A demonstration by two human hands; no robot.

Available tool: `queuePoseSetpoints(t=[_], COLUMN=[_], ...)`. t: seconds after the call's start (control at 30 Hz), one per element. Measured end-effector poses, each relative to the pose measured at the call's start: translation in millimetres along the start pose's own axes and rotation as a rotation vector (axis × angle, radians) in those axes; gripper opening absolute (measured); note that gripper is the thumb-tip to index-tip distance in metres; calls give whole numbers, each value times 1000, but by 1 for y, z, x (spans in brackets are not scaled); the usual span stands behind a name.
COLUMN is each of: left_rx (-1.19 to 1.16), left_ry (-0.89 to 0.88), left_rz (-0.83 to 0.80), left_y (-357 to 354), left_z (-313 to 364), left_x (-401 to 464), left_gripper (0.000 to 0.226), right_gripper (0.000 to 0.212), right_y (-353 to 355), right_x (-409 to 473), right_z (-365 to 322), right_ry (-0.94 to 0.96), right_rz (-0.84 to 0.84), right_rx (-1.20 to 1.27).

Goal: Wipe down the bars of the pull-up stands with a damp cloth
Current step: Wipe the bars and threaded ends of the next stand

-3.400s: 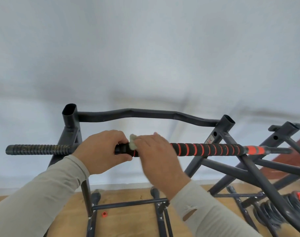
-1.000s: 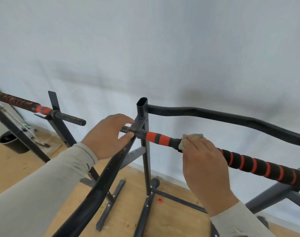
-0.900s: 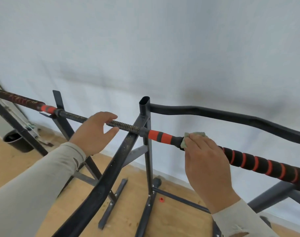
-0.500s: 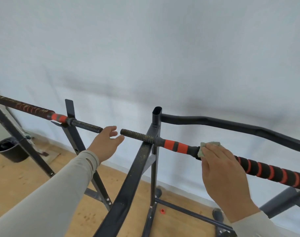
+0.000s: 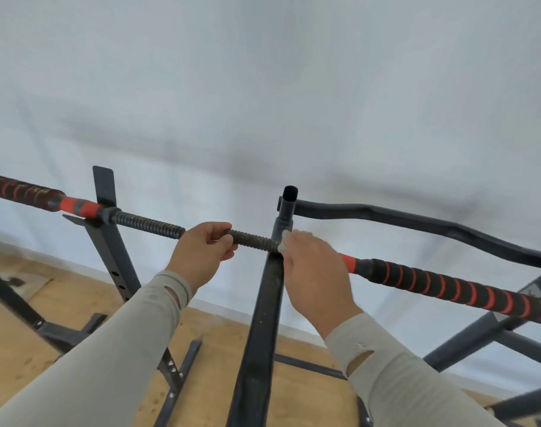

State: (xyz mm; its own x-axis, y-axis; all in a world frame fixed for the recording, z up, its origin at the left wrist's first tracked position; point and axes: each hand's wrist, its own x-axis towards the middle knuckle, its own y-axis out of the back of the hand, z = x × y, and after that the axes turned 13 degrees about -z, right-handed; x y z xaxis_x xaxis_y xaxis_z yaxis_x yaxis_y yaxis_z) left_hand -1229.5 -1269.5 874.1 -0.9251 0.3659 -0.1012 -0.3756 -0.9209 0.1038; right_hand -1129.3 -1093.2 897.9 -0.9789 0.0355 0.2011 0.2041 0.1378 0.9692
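Observation:
A black bar with red rings (image 5: 441,285) runs from the right to a ribbed dark end (image 5: 254,240) at the centre. My left hand (image 5: 203,254) grips that ribbed end. My right hand (image 5: 312,272) wraps the bar just right of the upright post (image 5: 286,211), holding a pale cloth (image 5: 283,241) whose edge shows at my fingertips. A second bar (image 5: 78,206) of the neighbouring stand reaches in from the left, its ribbed tip (image 5: 149,223) ending just left of my left hand.
A dark curved rail (image 5: 417,223) runs behind the bar along the white wall. A flat metal strut (image 5: 260,349) slopes down toward me. Dark frame legs (image 5: 115,266) stand on the wooden floor (image 5: 16,334). More tubes (image 5: 478,337) cross at right.
My right hand slid the cloth left along the bar, from the black foam over the red section to the post. My left hand, open half a second ago, now grips the ribbed end.

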Motion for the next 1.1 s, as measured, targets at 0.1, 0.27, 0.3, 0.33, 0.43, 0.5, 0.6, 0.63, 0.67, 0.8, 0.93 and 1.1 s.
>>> queuePoseSetpoints(t=[0.1, 0.27, 0.3, 0.33, 0.43, 0.5, 0.6, 0.63, 0.67, 0.8, 0.93, 1.1], left_rx=[-21, -47, -53, -60, -92, -114, -126, -115, -99, -124, -170, -180], left_ry=[-14, -23, -28, -33, -34, -39, -61, -67, -69, -52, -25, -35], left_rz=[-20, -45, -51, -56, -61, -59, -63, -67, -71, -86, -83, -93], left_y=[3, 5, 6, 6, 7, 7, 8, 8, 9, 9, 11, 12], left_z=[-4, -9, -9, -10, -12, -14, -15, -14, -14, -13, -15, -17], left_x=[2, 6, 6, 6, 6, 6, 5, 4, 4, 4, 10, 11], left_gripper=[24, 24, 24, 23, 23, 23, 22, 22, 21, 21, 21, 22], right_gripper=[44, 46, 44, 42, 39, 32, 12, 9, 9, 24, 39, 11], right_y=[-3, 6, 10, 14, 14, 7, -6, -10, -14, -16, 13, 25], right_x=[19, 20, 15, 11, 8, 17, 39, 46, 52, 59, 38, 35], right_z=[-27, 1, 13, 21, 20, -3, -41, -53, -62, -53, -4, -6], right_ry=[66, 222, 229, 223, 176, 102, 37, 60, 104, 232, 202, 63], right_rz=[-51, -212, -227, -231, -239, -225, -146, -132, -126, -199, -304, -353], right_rx=[-83, -125, -104, -82, -152, -202, -162, -139, -136, -163, -283, -324])
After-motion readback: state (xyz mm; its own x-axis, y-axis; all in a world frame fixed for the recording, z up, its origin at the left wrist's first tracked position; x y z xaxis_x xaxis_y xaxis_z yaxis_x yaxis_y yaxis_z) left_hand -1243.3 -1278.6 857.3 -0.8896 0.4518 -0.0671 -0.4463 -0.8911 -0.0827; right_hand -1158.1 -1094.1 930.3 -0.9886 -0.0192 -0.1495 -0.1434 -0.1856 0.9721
